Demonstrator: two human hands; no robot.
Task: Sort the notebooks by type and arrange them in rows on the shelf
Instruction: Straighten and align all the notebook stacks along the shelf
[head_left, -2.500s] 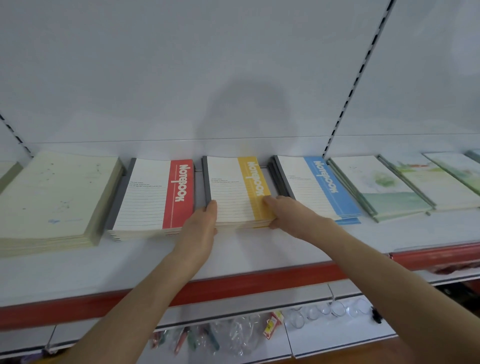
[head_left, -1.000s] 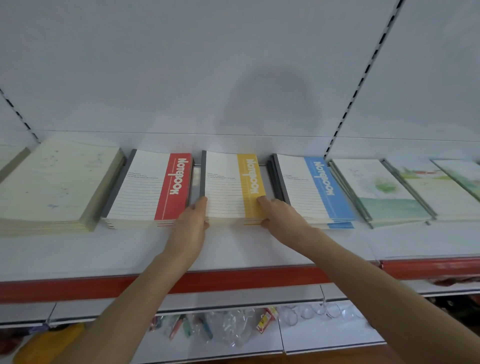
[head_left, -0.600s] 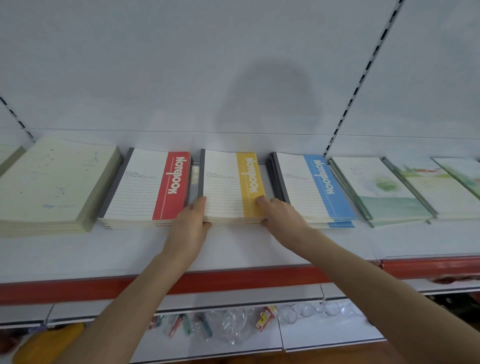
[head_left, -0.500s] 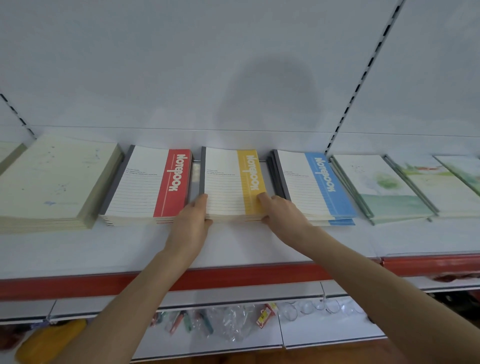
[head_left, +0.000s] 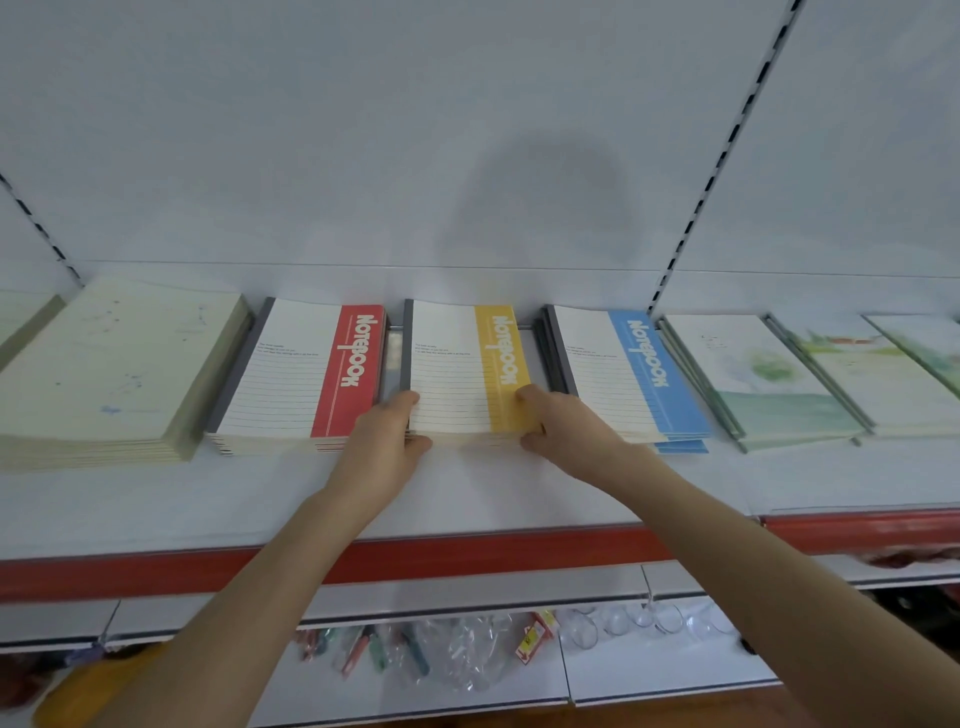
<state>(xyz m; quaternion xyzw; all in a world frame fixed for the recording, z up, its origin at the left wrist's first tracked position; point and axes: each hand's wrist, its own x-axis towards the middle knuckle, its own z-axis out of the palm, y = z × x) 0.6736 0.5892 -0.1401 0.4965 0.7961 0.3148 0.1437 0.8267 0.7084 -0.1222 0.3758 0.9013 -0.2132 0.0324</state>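
A stack of yellow-striped notebooks (head_left: 457, 369) lies on the white shelf (head_left: 493, 493), between a red-striped stack (head_left: 301, 374) and a blue-striped stack (head_left: 623, 374). My left hand (head_left: 384, 441) grips the yellow stack's near left corner, index finger on top and thumb against the front edge. My right hand (head_left: 566, 431) grips its near right corner the same way. The stack lies flat, its far end close to the back panel.
A thick pale green stack (head_left: 104, 369) lies at the left. Watercolour-cover notebooks (head_left: 763, 379) lie in rows at the right. The shelf has a red front strip (head_left: 467, 561). Below it a lower shelf holds bagged pens (head_left: 395, 649).
Both hands have stayed on the yellow stack's near corners. The stack has slid a little toward the back panel and squared up since 2.5 s ago; the view shifted slightly.
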